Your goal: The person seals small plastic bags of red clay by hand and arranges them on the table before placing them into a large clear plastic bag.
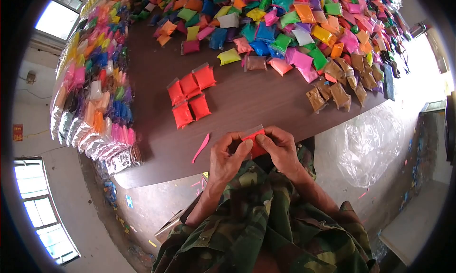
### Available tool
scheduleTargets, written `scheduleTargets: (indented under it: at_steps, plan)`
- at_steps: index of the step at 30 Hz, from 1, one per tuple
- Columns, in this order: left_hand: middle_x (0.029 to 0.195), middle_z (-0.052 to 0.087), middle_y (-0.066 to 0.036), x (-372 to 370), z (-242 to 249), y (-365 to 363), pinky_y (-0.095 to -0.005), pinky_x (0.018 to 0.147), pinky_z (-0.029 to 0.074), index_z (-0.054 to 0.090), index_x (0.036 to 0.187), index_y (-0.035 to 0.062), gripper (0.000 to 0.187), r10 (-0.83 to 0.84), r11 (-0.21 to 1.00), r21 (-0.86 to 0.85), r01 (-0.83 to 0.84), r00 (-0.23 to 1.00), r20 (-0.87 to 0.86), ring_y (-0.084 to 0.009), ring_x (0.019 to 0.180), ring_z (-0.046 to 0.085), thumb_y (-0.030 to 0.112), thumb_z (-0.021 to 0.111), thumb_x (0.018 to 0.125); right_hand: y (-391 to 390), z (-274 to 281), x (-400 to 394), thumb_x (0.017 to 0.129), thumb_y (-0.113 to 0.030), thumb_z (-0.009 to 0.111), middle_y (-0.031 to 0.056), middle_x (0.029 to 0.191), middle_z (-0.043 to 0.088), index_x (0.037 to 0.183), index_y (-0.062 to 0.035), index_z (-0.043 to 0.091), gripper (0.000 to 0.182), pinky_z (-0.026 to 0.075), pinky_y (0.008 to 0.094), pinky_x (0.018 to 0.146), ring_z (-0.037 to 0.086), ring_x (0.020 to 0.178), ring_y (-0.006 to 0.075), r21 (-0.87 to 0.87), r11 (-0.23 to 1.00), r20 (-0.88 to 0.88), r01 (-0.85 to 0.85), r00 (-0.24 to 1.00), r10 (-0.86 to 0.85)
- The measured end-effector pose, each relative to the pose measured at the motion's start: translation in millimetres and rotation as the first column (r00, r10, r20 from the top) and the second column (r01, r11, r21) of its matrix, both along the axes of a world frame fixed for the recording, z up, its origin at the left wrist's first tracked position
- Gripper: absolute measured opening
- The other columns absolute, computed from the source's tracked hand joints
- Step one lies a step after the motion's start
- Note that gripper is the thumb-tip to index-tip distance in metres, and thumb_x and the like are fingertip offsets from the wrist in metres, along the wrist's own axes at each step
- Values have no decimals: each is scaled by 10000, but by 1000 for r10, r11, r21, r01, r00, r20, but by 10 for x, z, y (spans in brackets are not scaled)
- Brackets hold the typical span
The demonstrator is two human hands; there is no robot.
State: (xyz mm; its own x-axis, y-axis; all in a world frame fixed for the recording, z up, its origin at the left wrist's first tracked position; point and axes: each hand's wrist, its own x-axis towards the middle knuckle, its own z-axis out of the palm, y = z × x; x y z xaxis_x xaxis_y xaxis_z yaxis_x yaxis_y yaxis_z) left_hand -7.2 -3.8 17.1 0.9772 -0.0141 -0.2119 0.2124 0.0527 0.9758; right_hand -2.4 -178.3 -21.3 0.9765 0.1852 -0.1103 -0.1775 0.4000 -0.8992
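Between my two hands is a small clear packet with red filling (258,148), held at the table's front edge close to my body. My left hand (229,155) pinches its left side, thumb on the front face. On its right side, my right hand (280,148) grips it the same way, thumb near the upper edge. Several similar red packets (191,84) lie grouped on the table, left of and beyond my hands. A pink plastic tool (201,148), thin and slightly curved, rests just left of my left hand.
A large heap of many-coloured packets (280,30) covers the far side of the brown table (247,102). Brown-filled packets (340,95) lie at the right. Bundled clear bags of coloured packets (102,106) line the left edge. A big clear plastic bag (370,147) hangs or lies beyond the right edge.
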Motion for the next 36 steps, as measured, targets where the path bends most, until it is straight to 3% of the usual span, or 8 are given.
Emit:
scheduleTargets:
  at_steps: [4,7,12,18,27,30,33,36]
  plan:
    - [791,685,-7,6,-58,50,-227,655,486,711,1022,-32,176,-36,986,163,27,998,53,-54,735,602,139,736,990,-12,-65,-7,1067,-108,637,19,967,692,1113,44,688,167,546,243,740,623,853,59,-88,996,41,-26,999,30]
    - [786,685,-11,-1,-60,62,-232,647,482,712,1008,-32,156,-58,961,276,13,986,155,-57,722,598,120,737,982,39,29,-14,1061,-103,643,11,958,682,1098,38,694,154,535,235,737,616,838,59,26,998,-59,-49,997,51]
    - [798,693,-11,-7,-39,47,-242,639,484,709,1010,-32,148,-44,931,363,-40,975,218,-59,712,598,111,730,982,36,43,0,1052,-103,658,13,964,688,1108,35,699,155,541,240,756,625,849,62,-101,992,8,-72,997,73]
    - [866,712,-15,-49,-133,40,-255,696,508,691,1086,-48,251,-19,997,72,19,1000,-1,-65,786,615,159,767,966,24,10,-18,1056,-117,655,17,984,713,1133,31,709,175,545,246,784,634,888,58,-40,999,-10,-32,999,32]
    - [892,728,-28,-33,-90,106,-280,739,538,688,1096,-30,221,-113,948,299,108,994,-2,-71,819,640,100,759,931,23,188,-6,1061,-128,651,46,1024,710,1178,39,693,208,580,275,806,673,910,96,136,988,-152,-73,984,93]
    - [899,732,-37,-45,-95,78,-280,730,536,687,1082,-35,212,-83,974,215,70,995,53,-76,807,639,97,756,932,17,167,-3,1054,-131,663,50,1028,717,1178,42,695,216,587,280,817,682,916,105,81,994,-127,-71,989,81]
    - [915,743,-56,-61,-55,29,-279,756,550,684,1090,-53,216,-79,973,216,78,997,-6,-90,832,664,83,750,936,6,33,-14,1044,-125,676,55,1027,729,1176,40,702,213,591,281,821,688,923,111,41,999,-121,-20,992,25]
    - [939,757,-78,-57,-10,-40,-280,793,564,680,1097,-70,220,-90,990,106,91,996,-15,-108,867,692,72,743,940,15,5,-31,1035,-116,687,60,1024,739,1168,40,710,206,596,287,825,693,927,116,41,998,-132,43,991,-38]
